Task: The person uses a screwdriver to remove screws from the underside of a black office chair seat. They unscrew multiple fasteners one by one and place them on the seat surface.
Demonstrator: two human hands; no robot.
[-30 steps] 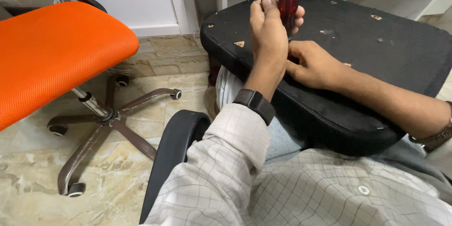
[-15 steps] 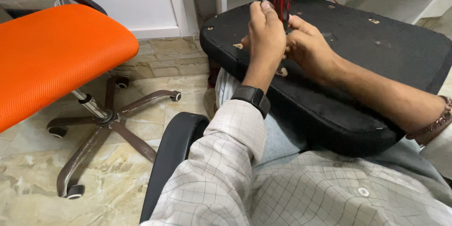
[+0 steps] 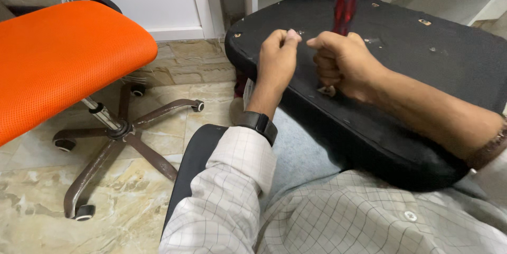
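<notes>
Marble floor below; right hand (image 3: 343, 63) clamped on red screwdriver (image 3: 344, 5), left hand (image 3: 276, 61) curled (empty) on black seat (image 3: 422, 74)

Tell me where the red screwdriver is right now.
In the head view, the red screwdriver stands upright at top centre-right, gripped by the right hand over the black seat cushion, just right of the left hand.

Both forearms reach toward the upper middle of the frame. The left hand (image 3: 275, 58) is loosely curled, fingers (image 3: 288, 36) pinched together; the right hand (image 3: 343, 63) is fisted.
</notes>
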